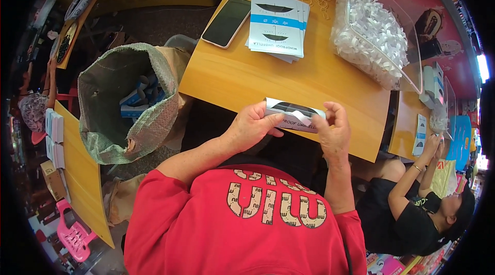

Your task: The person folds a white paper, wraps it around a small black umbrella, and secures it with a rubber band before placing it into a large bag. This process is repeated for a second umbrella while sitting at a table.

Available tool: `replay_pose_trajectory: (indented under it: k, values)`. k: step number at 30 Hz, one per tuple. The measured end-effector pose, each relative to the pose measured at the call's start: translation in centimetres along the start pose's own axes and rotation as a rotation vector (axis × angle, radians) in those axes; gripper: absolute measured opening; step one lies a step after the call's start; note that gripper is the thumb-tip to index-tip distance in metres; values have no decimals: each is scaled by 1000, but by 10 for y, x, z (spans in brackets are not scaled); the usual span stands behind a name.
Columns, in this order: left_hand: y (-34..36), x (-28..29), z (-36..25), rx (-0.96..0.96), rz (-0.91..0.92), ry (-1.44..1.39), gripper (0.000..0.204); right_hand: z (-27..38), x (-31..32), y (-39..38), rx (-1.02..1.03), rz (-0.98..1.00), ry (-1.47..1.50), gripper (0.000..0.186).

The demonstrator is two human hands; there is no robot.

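The curled card (299,123) is at the table's (232,79) near edge; left hand (252,127) pinches 1 end, right hand (335,129) half-curled at the other, grip unclear (white strip (297,115) between, perhaps); seemingly fastening; next, press the join.

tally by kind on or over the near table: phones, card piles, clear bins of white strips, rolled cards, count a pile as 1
Phone: 1
Card pile: 1
Clear bin of white strips: 1
Rolled card, in the left hand: 1
Total: 4
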State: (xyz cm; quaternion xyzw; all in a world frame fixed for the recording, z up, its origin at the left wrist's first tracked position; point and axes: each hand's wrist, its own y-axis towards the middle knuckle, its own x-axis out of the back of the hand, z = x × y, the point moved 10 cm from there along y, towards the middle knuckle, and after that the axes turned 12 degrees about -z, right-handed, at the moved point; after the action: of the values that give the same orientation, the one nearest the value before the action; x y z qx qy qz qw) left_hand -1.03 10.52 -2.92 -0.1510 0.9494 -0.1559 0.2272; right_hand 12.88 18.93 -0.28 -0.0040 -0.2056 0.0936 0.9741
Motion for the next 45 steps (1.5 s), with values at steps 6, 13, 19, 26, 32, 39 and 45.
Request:
replay_pose_trajectory:
  k: [6, 13, 19, 26, 32, 39, 45]
  values:
    - [3, -1, -6, -119, -10, 220, 23, 70, -11, -18, 607, 144, -242, 23]
    - [-3, -17, -19, -353, -8, 543, 14, 80, -21, -11, 255, 322, 236, 5]
    - [1, -9, -10, -202, 4, 389, 18, 145, 74, 58, 548, -303, 109, 7]
    - [17, 14, -16, -74, -77, -121, 29, 118, 91, 139, 804, -502, -842, 34]
    - [28, 9, -20, -152, -91, -149, 30, 110, -30, 19, 877, -92, -447, 50]
    - [16, 10, -27, -229, -105, -9, 29, 67, -27, 31, 772, -246, -450, 46]
    - [17, 9, -31, -221, -57, -56, 29, 18, -10, 42, 63, 42, 381, 30]
